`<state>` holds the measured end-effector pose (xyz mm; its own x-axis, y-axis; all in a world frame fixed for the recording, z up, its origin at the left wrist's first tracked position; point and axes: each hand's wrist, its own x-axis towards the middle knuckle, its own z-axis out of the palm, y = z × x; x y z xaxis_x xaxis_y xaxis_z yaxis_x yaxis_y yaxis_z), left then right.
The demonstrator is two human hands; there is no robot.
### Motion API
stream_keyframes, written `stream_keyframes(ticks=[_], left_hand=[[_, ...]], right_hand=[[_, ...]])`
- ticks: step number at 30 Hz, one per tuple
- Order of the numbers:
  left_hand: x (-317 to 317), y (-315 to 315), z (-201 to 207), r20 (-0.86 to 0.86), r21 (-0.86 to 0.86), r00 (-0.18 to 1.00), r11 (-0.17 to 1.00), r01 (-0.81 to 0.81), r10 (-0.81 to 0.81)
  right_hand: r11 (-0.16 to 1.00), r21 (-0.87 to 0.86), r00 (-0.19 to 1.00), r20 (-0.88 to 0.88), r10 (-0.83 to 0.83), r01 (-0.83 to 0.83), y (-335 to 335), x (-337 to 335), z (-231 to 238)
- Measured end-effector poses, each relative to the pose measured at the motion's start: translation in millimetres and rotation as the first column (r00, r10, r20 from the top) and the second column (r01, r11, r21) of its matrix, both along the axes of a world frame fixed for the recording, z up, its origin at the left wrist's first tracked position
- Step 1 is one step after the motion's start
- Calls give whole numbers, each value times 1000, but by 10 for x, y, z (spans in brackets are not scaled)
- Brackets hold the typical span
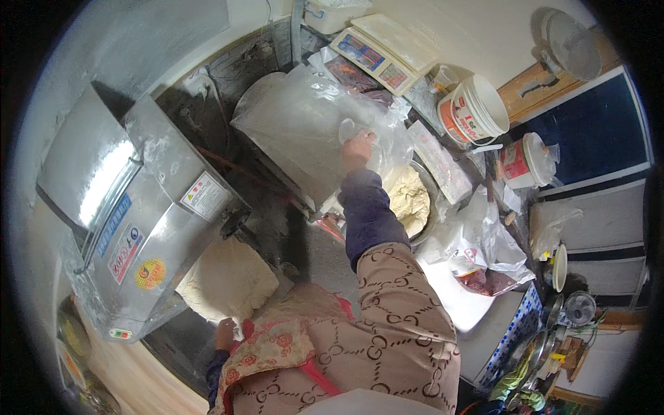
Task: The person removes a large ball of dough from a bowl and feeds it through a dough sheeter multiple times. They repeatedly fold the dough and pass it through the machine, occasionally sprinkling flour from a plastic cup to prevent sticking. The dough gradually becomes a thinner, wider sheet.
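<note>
My right hand (357, 150) reaches forward over a large clear plastic sheet (297, 114). Its fingers are closed on a small translucent cup (347, 130), which has a rounded rim. Below my right forearm, a metal bowl (434, 207) holds a lump of pale dough (409, 200). At the lower left, my left hand (225, 333) is at the bottom edge of a thick pale dough sheet (228, 280). Its fingers are small and partly hidden, so their grip is unclear. The dough sheet hangs beside a steel dough roller machine (155, 187).
A flat scale (384, 52) stands at the back. White buckets (474, 111) are at the right, near plastic bags (477, 242) on the counter. A flowered apron (277, 346) covers my front. Pans and a steel strainer (579, 308) lie at the far right.
</note>
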<state>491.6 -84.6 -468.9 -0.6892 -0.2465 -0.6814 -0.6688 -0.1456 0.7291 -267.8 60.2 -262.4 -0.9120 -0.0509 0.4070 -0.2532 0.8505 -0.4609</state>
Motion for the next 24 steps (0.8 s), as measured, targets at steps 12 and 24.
stream_keyframes(ticks=[12,24], left_hand=[[-374,-74,152,381,-394,919,881,260,-101],[-115,145,486,223,-436,969,900,3,105]], right_hand=[[982,93,979,-107,172,-163,676,-591,248],[920,-216,883,-275,-380,328,1450,-2006,726]])
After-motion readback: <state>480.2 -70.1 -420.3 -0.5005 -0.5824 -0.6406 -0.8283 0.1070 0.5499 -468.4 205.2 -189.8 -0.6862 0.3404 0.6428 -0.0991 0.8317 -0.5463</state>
